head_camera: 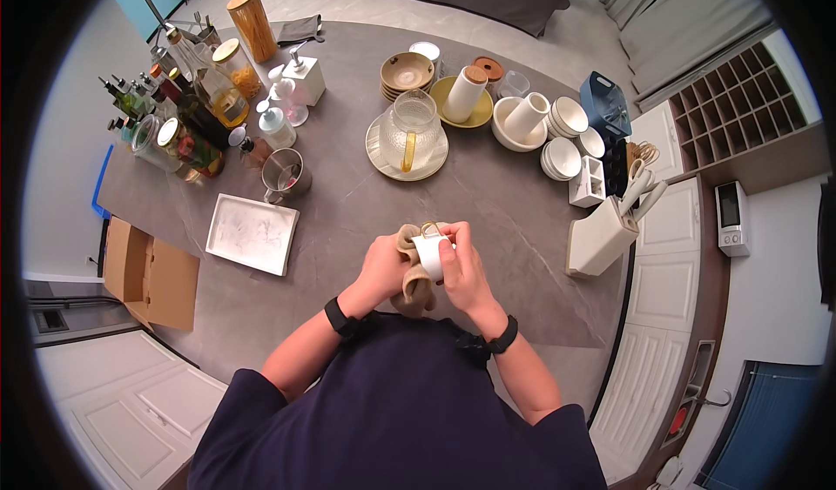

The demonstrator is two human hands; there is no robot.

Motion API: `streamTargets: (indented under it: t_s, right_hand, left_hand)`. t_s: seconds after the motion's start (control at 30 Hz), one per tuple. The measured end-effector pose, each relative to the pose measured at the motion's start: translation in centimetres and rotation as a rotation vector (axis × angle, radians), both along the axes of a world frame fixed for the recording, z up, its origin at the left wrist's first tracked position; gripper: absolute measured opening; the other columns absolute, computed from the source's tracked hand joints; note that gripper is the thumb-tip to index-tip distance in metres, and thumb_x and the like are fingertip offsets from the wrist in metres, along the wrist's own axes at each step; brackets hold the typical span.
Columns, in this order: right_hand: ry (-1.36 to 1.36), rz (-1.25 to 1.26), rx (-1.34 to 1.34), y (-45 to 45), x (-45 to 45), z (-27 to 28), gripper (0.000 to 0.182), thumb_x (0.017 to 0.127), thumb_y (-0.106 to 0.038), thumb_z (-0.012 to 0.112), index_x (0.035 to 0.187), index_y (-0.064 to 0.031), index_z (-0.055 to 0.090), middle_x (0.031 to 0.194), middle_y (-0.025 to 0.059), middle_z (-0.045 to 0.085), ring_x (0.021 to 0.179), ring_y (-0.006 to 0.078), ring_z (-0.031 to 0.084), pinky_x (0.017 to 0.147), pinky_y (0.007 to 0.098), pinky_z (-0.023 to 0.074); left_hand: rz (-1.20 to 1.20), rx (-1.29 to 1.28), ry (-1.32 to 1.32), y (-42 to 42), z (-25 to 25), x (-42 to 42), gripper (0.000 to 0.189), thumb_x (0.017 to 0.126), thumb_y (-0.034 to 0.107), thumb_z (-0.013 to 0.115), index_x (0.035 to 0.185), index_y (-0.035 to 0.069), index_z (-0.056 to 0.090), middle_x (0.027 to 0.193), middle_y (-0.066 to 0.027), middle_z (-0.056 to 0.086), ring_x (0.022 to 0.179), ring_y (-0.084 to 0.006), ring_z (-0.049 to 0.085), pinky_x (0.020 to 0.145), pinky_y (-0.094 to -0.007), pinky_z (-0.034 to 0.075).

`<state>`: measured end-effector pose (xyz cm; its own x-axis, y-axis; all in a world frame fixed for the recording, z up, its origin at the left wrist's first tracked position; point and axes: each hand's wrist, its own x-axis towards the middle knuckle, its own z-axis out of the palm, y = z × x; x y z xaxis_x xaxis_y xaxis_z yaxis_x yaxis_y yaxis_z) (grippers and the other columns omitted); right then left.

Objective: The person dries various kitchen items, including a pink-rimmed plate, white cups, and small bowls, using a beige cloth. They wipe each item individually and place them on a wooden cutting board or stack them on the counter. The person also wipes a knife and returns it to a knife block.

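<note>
My right hand (465, 271) grips a small white cup (429, 257) with a gold-coloured handle, close in front of my body. A brown cloth (415, 286) is bunched in my left hand (384, 267) and presses against the left side of the cup. Folds of the cloth hang below the cup, and the fingers of my left hand are mostly hidden behind it. Beyond my hands, a clear glass pitcher (410, 134) with an amber handle stands on a pale ridged plate (375, 157).
A white rectangular tray (251, 232) and a metal mug (286, 175) lie to the left, before several bottles and jars (196, 108). Stacked bowls (406, 72) stand at the back. White bowls (560, 159) and a knife block (601, 237) line the right side of the grey countertop (503, 209).
</note>
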<state>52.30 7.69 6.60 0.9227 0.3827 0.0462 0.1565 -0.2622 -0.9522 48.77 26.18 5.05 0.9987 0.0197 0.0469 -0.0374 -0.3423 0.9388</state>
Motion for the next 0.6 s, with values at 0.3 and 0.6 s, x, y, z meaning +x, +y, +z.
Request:
streamTargets:
  t_s: [0.3,0.6]
  right_hand:
    - [0.719,0.183,-0.068,-0.8,0.9,0.6,0.048,0.118,-0.057,0.035,0.129,-0.0115,0.049,0.102,0.0154,0.068,0.08,0.0238,0.072,0.054,0.0365,0.0592]
    - [0.395,-0.071,0.175,0.0,-0.8,-3.0,0.051,0.117,-0.058,0.046,0.138,-0.0116,0.041,0.123,0.0214,0.068,0.102,0.0257,0.072,0.059,0.0379,0.0631]
  left_hand:
    - [0.0,0.55,-0.431,0.9,1.1,0.5,0.022,0.085,0.008,0.076,0.102,0.009,0.062,0.09,-0.0073,0.063,0.081,-0.0305,0.072,0.065,-0.0446,0.056]
    - [-0.006,0.417,-0.043,0.7,-1.5,0.9,0.03,0.086,0.01,0.078,0.11,0.008,0.06,0.088,-0.0167,0.071,0.084,-0.0443,0.072,0.068,-0.0523,0.055]
